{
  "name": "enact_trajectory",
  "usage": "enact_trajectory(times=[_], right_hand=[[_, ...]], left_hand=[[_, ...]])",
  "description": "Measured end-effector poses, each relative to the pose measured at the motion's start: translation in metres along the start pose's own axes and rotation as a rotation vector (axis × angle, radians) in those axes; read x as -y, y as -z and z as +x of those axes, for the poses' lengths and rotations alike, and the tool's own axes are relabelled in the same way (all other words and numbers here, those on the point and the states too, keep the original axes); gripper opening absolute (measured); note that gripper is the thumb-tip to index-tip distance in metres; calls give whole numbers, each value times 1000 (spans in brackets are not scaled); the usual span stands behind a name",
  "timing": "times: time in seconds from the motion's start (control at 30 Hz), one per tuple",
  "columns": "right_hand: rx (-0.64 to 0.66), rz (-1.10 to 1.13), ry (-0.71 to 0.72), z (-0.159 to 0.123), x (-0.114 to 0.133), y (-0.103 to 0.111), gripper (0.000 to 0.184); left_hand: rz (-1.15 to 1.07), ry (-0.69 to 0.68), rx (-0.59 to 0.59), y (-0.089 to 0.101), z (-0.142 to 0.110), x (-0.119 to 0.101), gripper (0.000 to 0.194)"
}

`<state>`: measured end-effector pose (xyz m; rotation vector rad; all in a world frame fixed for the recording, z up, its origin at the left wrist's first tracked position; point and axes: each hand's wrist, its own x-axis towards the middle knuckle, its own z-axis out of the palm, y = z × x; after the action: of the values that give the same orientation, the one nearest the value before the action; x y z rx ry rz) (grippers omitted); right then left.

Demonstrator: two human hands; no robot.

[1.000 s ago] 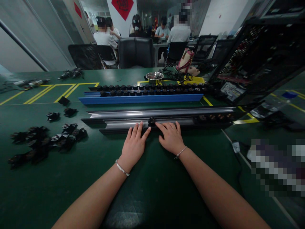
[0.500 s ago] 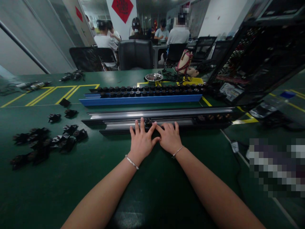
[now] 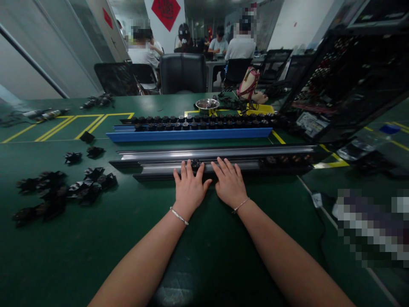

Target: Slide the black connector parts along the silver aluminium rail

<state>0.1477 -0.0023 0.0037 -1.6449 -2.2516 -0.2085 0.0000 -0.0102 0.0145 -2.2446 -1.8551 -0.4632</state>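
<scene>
A long dark metal rail (image 3: 159, 169) with a shiny inner channel lies across the green table in front of me. My left hand (image 3: 189, 183) rests on its near edge, fingers spread, with the fingertips by a small black block (image 3: 195, 163) that sits in the channel. The fingers partly hide that block. My right hand (image 3: 230, 181) lies on the same rail just to the right, fingers outstretched, apart from the block. Several more black blocks (image 3: 283, 159) sit in the rail's right end. Directly behind lies a second shiny rail (image 3: 179, 154).
Farther back, a blue rail (image 3: 188, 134) lies before rows of black blocks. Loose black parts (image 3: 53, 185) are heaped on the left. A round metal bowl (image 3: 207, 105) and a yellow tray (image 3: 260, 109) stand at the back. A dark rack (image 3: 335, 81) rises at right; people sit beyond.
My right hand has moved away from my left, its thumb and index finger no longer meeting the left ones. The black block in the channel appears slightly farther left.
</scene>
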Motion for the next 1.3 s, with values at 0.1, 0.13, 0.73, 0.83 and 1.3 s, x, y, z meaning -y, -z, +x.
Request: enact_trajectory(times=[0.1, 0.13, 0.73, 0.83, 1.3], right_hand=[[6, 7, 5, 0, -1, 2, 58], [8, 10, 4, 1, -1, 2, 57], [9, 32, 5, 2, -3, 3, 55], [7, 50, 5, 2, -3, 4, 54], [-12, 98, -5, 2, -5, 4, 51]], left_hand=[[7, -4, -17, 0, -1, 3, 57], [12, -5, -22, 0, -1, 4, 57], [58, 72, -49, -3, -3, 16, 59], [52, 86, -45, -3, -2, 17, 58], [33, 127, -64, -1, -2, 20, 54]])
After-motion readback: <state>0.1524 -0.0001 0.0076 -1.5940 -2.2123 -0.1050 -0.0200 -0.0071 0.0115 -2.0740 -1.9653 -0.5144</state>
